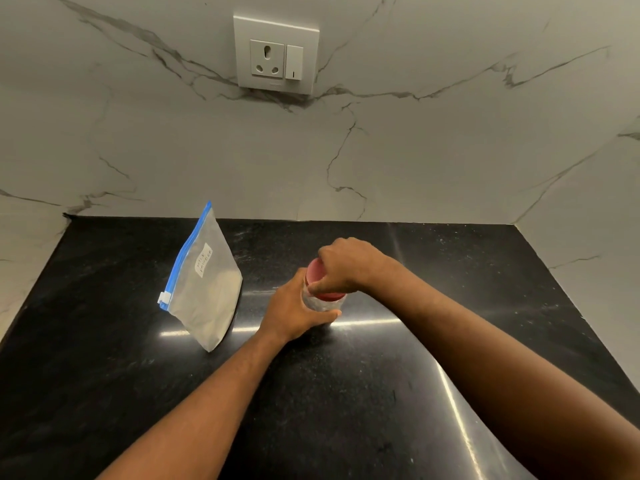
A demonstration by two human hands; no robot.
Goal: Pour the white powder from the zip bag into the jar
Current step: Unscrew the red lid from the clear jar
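The jar (320, 301) is mostly hidden under both hands; its contents cannot be told. At nine o'clock from it, the zip bag (204, 285) carries a label (204, 259) (handwriting too small to read).

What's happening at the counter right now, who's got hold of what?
A person is working at a black countertop. Their left hand wraps around the body of a clear jar, while the right hand grips its red lid from above, apparently to unscrew it. The lid is on the jar. The zip bag of white powder stands untouched to the left, its blue zip at the closed end, so no pouring has begun.
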